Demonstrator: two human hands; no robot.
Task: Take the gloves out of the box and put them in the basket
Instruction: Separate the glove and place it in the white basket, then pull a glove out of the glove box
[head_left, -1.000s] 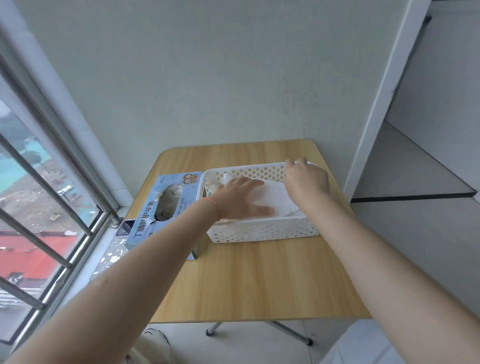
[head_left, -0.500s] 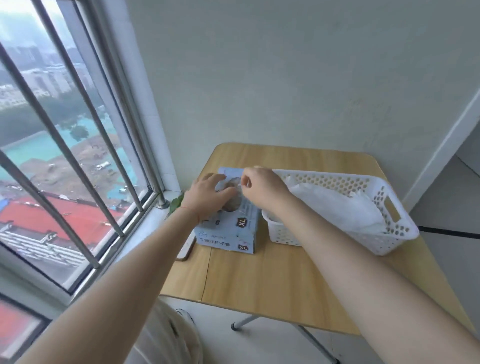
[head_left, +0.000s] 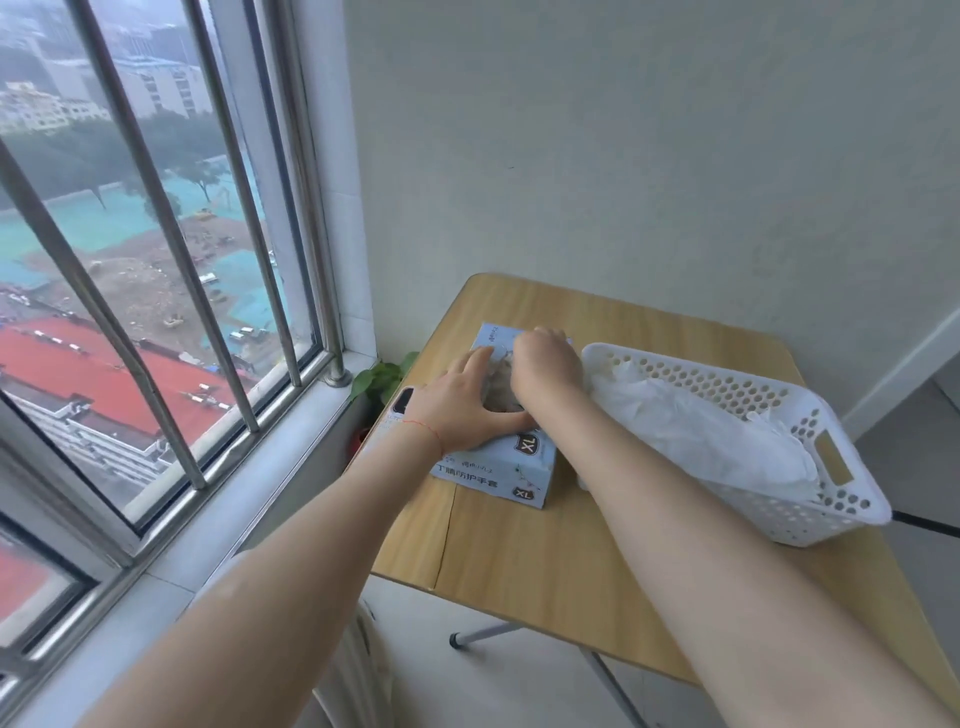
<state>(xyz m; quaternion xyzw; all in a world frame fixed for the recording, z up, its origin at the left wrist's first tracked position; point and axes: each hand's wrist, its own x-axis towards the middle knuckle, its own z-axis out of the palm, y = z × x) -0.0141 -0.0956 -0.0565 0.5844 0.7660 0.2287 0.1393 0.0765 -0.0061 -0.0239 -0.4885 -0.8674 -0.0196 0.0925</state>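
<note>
Both hands at box, basket just right of it.
Left hand lay flat, open, on box top; right hand fingers curled into opening among gloves, grasp unclear. White gloves filled basket, lying lengthwise.

My only view is the head camera: it looks forward and down, close over the table, tilted toward the window on my left.
</note>
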